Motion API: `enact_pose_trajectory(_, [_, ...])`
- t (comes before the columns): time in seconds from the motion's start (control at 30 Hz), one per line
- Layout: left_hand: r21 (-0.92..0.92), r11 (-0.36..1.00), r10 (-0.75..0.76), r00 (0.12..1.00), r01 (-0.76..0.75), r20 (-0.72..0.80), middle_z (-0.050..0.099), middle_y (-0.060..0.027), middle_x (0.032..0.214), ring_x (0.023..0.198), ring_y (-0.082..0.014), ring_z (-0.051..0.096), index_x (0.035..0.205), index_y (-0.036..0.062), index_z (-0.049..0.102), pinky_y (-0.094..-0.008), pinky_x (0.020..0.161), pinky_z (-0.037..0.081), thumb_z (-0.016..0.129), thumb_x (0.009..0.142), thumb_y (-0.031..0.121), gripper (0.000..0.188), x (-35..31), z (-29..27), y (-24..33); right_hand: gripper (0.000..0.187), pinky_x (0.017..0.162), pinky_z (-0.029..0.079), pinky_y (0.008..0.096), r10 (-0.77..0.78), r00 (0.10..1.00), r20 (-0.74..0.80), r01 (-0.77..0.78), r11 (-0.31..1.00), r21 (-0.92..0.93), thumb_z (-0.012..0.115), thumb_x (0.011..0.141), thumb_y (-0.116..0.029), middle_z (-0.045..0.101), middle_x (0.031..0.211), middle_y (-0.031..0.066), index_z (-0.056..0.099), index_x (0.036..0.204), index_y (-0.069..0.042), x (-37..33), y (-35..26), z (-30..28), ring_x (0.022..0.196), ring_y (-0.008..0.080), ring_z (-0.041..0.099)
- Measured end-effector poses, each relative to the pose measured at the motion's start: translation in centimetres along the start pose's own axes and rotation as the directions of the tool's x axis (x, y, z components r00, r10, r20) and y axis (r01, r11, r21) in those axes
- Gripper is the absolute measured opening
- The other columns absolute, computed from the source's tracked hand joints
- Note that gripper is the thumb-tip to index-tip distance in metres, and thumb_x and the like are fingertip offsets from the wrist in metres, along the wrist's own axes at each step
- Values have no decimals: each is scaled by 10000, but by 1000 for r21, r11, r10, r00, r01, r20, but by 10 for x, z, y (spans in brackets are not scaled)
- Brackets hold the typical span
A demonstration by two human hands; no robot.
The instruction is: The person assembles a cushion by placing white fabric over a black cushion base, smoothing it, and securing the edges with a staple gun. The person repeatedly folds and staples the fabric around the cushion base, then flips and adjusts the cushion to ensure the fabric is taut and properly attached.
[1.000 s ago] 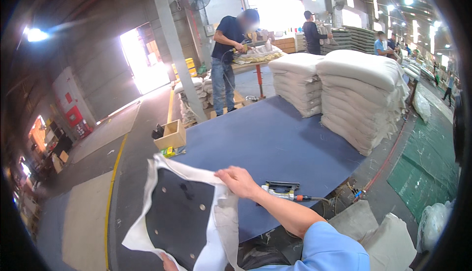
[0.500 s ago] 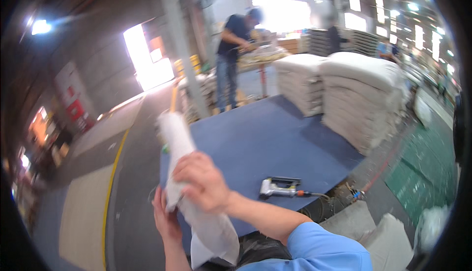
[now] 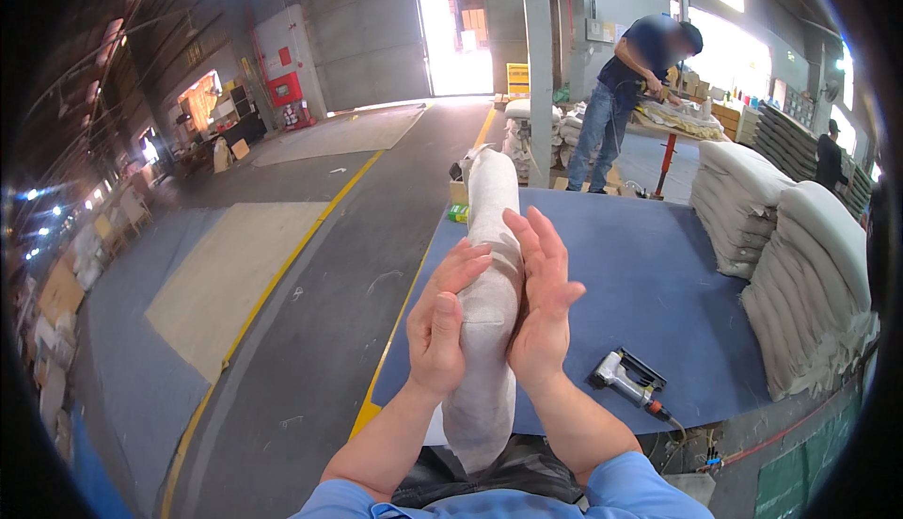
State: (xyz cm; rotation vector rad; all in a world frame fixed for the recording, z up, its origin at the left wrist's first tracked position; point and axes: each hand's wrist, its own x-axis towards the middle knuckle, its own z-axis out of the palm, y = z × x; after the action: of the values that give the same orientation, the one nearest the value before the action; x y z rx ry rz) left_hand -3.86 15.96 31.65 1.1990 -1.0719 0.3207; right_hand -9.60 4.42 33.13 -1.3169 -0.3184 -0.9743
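Left grip (image 3: pixel 437 331) and right grip (image 3: pixel 542 317) cupped, flanking pale cushion (image 3: pixel 485 319).

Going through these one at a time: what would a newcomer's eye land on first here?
First, the long pale padded piece at the centre, flanked by the left hand and the right hand. Next, the silver air tool to its right, on the blue tabletop, and the bright doorway in the far wall.
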Motion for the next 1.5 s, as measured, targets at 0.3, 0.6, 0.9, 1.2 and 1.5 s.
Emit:
enact_pose_trajectory(0.3, [-27, 1000, -18, 996, 15, -83, 639, -234, 1451, 1486, -378, 483, 1321, -31, 689, -524, 1257, 330, 147, 1164, 537, 801, -5, -16, -7, 1064, 1274, 248, 512, -368, 927, -66, 338, 900, -277, 86, 1024, -818, 362, 1644, 302, 200, 1641, 41, -30, 43, 26, 1529, 382, 373])
enact_pose_trajectory(0.6, [215, 949, 251, 966, -232, -68, 701, -250, 1341, 1389, -451, 577, 1269, -25, 713, -562, 1173, 434, 477, 1107, 524, 619, -8, -42, -1, 950, 1265, 269, 564, -438, 899, -6, 417, 860, -293, 202, 1085, -724, 350, 1636, 321, 223, 1624, 58, -47, 57, 43, 1534, 419, 369])
enact_pose_trajectory(0.9, [151, 946, 257, 946, -288, 197, 700, -204, 1319, 1379, -497, 570, 1137, 71, 727, -601, 1169, 438, 886, 846, 276, 391, -18, -35, 15, 748, 1243, 316, 564, -445, 892, -84, 396, 857, -330, 337, 1126, -593, 462, 1548, 275, 432, 1543, 21, -82, 45, 25, 1452, 418, 455])
enact_pose_trajectory(1.2, [85, 872, 378, 773, -482, 509, 690, -162, 1324, 1300, -441, 615, 1172, 47, 705, -560, 1131, 488, 906, 776, 201, 470, -87, -18, 60, 273, 1152, 424, 371, -49, 994, 94, 90, 857, -508, 646, 967, -177, 643, 1420, 140, 804, 1119, -15, 97, 53, -113, 1337, 239, 584])
enact_pose_trajectory(1.5, [161, 892, 320, 842, -422, 435, 710, -200, 1235, 1230, -413, 668, 1042, 31, 716, -726, 1125, 442, 926, 698, 234, 452, -97, -49, 78, 305, 1098, 463, 359, 336, 873, 354, 0, 725, -689, 653, 964, -235, 698, 1324, 86, 802, 1149, -43, 189, 43, -111, 1260, 226, 627])
